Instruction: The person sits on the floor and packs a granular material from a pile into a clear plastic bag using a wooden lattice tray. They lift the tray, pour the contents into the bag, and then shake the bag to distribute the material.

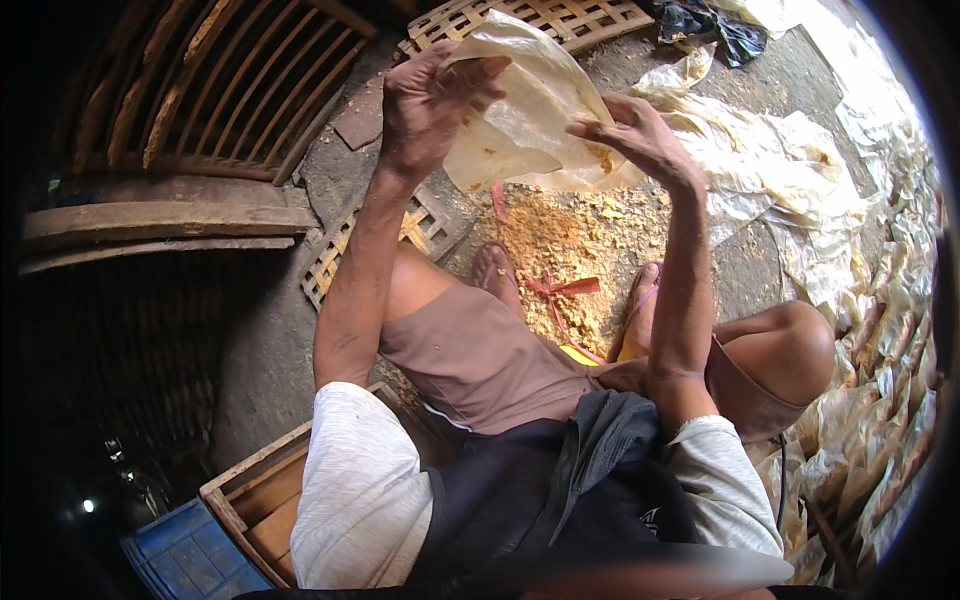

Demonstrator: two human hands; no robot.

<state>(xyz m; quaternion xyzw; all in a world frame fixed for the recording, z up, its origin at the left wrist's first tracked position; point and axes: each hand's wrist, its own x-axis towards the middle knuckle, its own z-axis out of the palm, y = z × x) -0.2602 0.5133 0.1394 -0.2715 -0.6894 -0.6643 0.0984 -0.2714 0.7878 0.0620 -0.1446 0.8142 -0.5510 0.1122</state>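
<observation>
A translucent, yellowish plastic bag or sheet (536, 112) is stretched between my two hands above the floor, with brown-yellow residue stuck on it. My left hand (444, 101) grips its left side near the top, fingers curled into the edge. On the right, my right hand (637, 133) pinches the other side between thumb and fingers. Below the plastic, yellow crumbs (592, 259) are spread over the floor between my feet. A knotted strip of red plastic ribbon (566, 286) lies on the crumbs.
Woven bamboo trays (600, 21) lie ahead and left of my knee. Crumpled plastic sheets (780, 157) cover the floor at right, with many more along the right edge. A slatted wooden rack (247, 82), a wooden beam (165, 221) and a blue crate (199, 547) stand at left.
</observation>
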